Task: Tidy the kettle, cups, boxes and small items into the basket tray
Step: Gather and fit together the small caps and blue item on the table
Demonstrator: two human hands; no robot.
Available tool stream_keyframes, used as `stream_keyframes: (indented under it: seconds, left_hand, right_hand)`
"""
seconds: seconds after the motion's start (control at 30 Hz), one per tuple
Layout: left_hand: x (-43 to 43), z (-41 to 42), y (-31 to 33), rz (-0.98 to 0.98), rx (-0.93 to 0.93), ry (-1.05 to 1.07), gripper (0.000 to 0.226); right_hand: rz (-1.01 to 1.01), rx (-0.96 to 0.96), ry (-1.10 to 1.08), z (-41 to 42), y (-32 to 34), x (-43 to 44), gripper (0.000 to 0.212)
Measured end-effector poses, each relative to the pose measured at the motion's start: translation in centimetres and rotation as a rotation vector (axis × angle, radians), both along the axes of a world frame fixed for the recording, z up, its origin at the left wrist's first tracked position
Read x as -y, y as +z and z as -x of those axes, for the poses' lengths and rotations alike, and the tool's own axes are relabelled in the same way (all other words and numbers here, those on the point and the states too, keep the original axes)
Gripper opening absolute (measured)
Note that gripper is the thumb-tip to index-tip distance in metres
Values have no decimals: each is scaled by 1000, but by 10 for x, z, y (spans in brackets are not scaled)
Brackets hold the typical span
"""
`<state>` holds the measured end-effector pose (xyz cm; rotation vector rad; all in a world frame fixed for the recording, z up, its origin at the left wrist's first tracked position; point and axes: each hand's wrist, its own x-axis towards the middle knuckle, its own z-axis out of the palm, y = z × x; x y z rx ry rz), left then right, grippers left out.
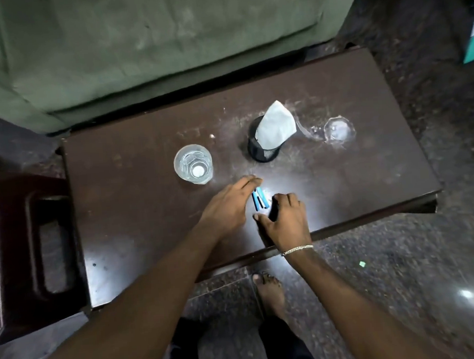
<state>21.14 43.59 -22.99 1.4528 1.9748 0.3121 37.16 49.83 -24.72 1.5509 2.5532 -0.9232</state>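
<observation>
Tidying is looking barely begun: I'm seeing no basket tray, and the clear drinking glass (192,164) and black mesh cup (263,147) are sitting on the dark brown worktop (369,176). My left hand (228,207), fingers flat and spread, and right hand (284,221), loosely curled and gripping nothing I can make out, are closing around the small blue sticks (259,200).

A dark brown table (149,212) fills the middle of the frame, its glossy top streaked with pale whitish smears. At its centre lie small blue sticks (259,198) with black ends. Above them stands a black mesh cup (261,150) holding a white folded cloth (275,124). A clear glass (192,164) sits to the left. Upper left, a sofa (111,48) is dull green. The floor (402,266) at lower right is speckled grey-brown. A silver bracelet (297,249) circles one wrist.
</observation>
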Motion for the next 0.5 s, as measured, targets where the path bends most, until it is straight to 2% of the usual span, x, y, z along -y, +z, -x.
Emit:
stream_keyframes:
  seconds: [0.07,0.17,0.23,0.33,0.5]
  left_hand:
    - [-8,1,-9,35,-26,-71,84]
    - [-15,2,-14,25,-61,-82,60]
    - [-15,2,-13,12,-50,-51,45]
    - [-2,1,-5,-11,-4,10,34]
    - [41,7,18,-100,50,156,23]
  right_hand:
    - [-35,14,1,4,-7,4,53]
    - [-46,37,15,10,-10,6,45]
    - [-28,25,23,10,-9,3,36]
    - [-18,-25,84,8,-2,2,28]
    - [-17,-112,180,19,18,16,29]
